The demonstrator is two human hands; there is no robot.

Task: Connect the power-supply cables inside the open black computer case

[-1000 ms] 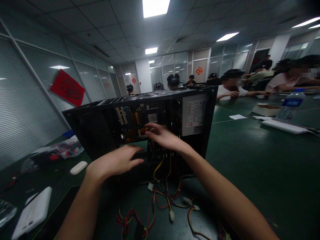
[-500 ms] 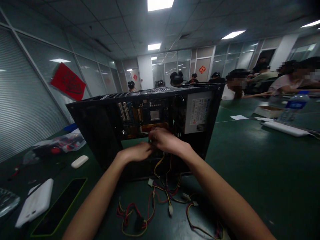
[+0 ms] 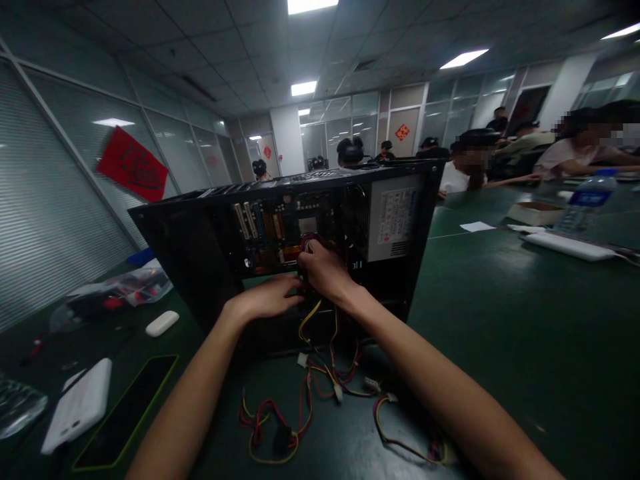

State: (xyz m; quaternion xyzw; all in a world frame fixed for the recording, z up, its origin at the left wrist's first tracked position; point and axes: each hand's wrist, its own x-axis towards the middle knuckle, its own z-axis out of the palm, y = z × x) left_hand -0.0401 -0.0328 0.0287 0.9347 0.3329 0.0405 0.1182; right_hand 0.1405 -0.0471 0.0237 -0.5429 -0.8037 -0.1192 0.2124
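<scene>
An open computer case (image 3: 175,227) stands before me, its motherboard (image 3: 325,217) and power supply (image 3: 397,220) showing. My right hand (image 3: 327,270) is inside, closed round a bundle of power supply cables (image 3: 310,241) in front of the motherboard's lower part. Just left of it, my left hand (image 3: 267,297) lies along the lower edge of the board, fingers stretched and apart, tips close to the cables. Whether those tips touch anything is hard to see. Yellow wires (image 3: 309,323) hang below my right hand to loose connectors (image 3: 339,392) on the table.
On the left lie a phone with a green edge (image 3: 127,413), a white device (image 3: 77,407), a small white case (image 3: 163,323) and a plastic bag (image 3: 120,293). A bottle (image 3: 587,203) and an open box (image 3: 537,212) stand at right. Several people sit beyond.
My right hand has risen a little, bringing the cable bundle up in front of the motherboard. My left fingers have come apart from my right hand. The hanging wires have shifted left.
</scene>
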